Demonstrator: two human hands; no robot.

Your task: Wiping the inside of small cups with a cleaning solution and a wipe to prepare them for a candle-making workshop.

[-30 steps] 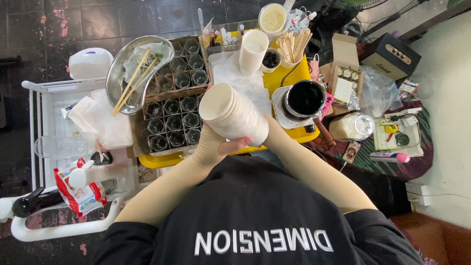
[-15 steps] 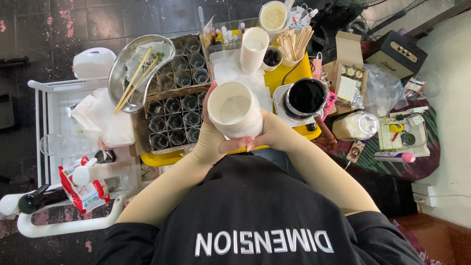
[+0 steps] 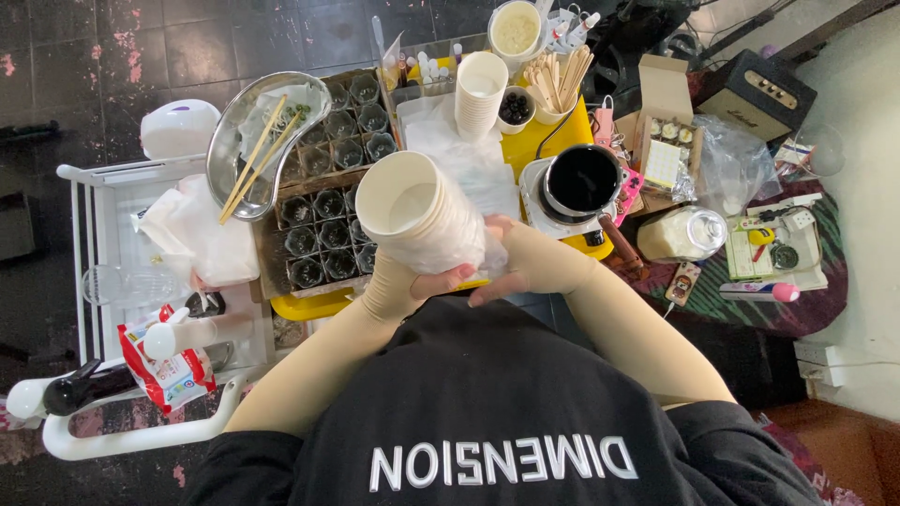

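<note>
The person holds a stack of cream paper cups (image 3: pixel 422 223) in both hands, tilted so its open mouth faces up and to the left. The left hand (image 3: pixel 412 281) is wrapped around the underside of the stack, fingers curled and pressed against the cup wall. The right hand (image 3: pixel 511 262) clasps the bottom end of the stack, where a bit of clear plastic wrap clings, its fingers closed around that end. The stack hangs above the near edge of a yellow tray (image 3: pixel 309 305).

Behind the stack, on that tray, stands a cardboard crate of small dark glass cups (image 3: pixel 328 225). A metal bowl with chopsticks (image 3: pixel 258 141) rests on the crate's far left corner. To the right of the stack sits a black pot (image 3: pixel 583 180) on a small scale. A second stack of paper cups (image 3: pixel 480 94) stands upright further back, beside a cup of wooden sticks (image 3: pixel 562 84).
</note>
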